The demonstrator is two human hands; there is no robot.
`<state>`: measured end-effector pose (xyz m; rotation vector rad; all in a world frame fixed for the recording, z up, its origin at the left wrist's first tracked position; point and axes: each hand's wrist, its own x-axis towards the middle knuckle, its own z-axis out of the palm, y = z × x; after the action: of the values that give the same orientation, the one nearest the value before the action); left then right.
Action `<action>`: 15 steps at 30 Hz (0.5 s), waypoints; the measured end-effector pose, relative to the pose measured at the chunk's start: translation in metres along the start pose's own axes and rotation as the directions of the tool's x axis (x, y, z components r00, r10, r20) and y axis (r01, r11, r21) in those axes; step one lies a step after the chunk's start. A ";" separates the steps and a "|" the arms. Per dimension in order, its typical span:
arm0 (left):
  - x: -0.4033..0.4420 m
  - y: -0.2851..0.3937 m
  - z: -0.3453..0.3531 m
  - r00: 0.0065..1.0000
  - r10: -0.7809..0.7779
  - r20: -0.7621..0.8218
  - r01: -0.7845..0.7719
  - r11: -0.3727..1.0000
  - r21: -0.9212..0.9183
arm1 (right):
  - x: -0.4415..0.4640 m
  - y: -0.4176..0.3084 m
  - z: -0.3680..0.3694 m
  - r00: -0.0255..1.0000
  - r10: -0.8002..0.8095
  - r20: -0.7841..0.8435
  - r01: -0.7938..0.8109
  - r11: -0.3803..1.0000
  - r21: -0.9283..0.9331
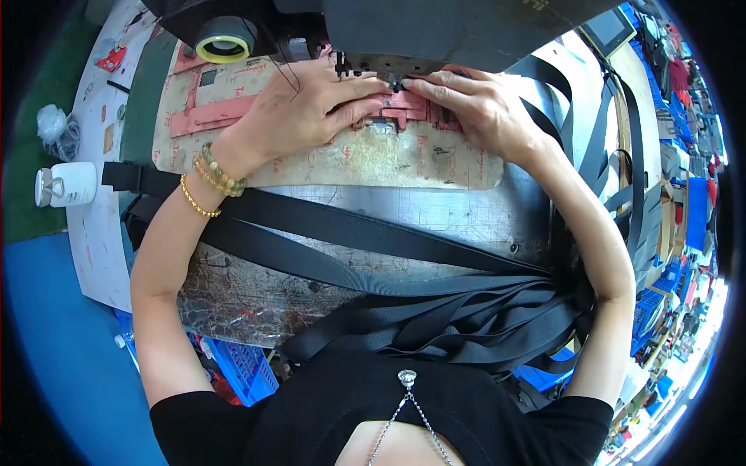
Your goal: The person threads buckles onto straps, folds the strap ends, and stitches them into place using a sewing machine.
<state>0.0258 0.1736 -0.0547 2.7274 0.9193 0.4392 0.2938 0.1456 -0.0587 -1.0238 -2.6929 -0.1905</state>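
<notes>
Under the dark sewing machine head (435, 35), my left hand (299, 105) lies on a worn, pale board (373, 163) with pink strips (210, 115) on it. Its fingers stretch right toward the presser foot (396, 81), with the thumb apart. From the other side my right hand (489, 113) rests on the board, fingers extended left, the tips close to the foot. Whatever lies beneath the fingertips is mostly hidden. Black webbing straps (365, 233) run across the metal table below my wrists, and a bundle of them gathers near my right forearm.
A white jar (70, 184) and a clear plastic bag (58, 128) are at the left. Below the table edge is a blue crate (241, 369). More black webbing (567, 101) hangs in loops at the right, near a small control screen (606, 29).
</notes>
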 end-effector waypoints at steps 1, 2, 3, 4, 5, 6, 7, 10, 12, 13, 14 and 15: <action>-0.003 -0.001 0.000 0.997 -0.059 0.041 0.060 0.998 -0.024 | 0.001 -0.003 0.001 1.000 0.000 -0.005 0.000 1.000 -0.007; -0.006 -0.001 0.000 0.998 -0.057 0.037 0.057 0.998 -0.022 | 0.001 -0.006 0.001 1.000 -0.001 -0.007 0.000 1.000 -0.013; -0.005 0.003 0.001 1.000 0.007 -0.014 -0.007 1.000 0.001 | -0.002 -0.006 -0.001 1.000 -0.008 -0.008 0.008 1.000 -0.016; -0.004 0.004 0.001 0.995 0.074 -0.067 -0.072 0.997 0.028 | -0.003 -0.007 -0.003 1.000 -0.016 -0.010 0.016 1.000 -0.025; -0.003 0.005 0.002 0.984 0.140 -0.114 -0.135 0.989 0.054 | -0.005 -0.008 -0.003 1.000 -0.022 -0.009 0.022 0.999 -0.028; -0.003 0.005 0.003 0.966 0.206 -0.158 -0.195 0.977 0.081 | -0.005 -0.009 -0.003 1.000 -0.027 -0.007 0.027 0.999 -0.030; -0.003 0.004 0.005 0.967 0.204 -0.153 -0.194 0.978 0.074 | -0.005 -0.009 -0.003 1.000 -0.023 -0.003 0.023 0.999 -0.024; -0.001 0.004 0.009 0.954 0.237 -0.184 -0.227 0.971 0.076 | -0.005 -0.009 -0.008 0.998 -0.044 0.039 0.045 0.998 -0.041; -0.002 0.004 0.010 0.949 0.249 -0.194 -0.238 0.968 0.079 | -0.005 -0.010 -0.008 0.997 -0.051 0.051 0.053 0.997 -0.047; -0.003 0.003 0.010 0.949 0.254 -0.188 -0.241 0.966 0.089 | -0.005 -0.009 -0.006 0.998 -0.052 0.043 0.054 0.998 -0.032; -0.003 0.003 0.011 0.948 0.260 -0.183 -0.245 0.964 0.101 | -0.005 -0.007 -0.005 0.998 -0.055 0.034 0.055 0.998 -0.020; -0.003 0.002 0.011 0.948 0.265 -0.178 -0.248 0.962 0.112 | -0.004 -0.004 -0.005 0.998 -0.057 0.025 0.057 0.998 -0.006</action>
<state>0.0286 0.1690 -0.0644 2.9384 0.6380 0.7383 0.2952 0.1389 -0.0557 -0.9579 -2.7479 -0.1993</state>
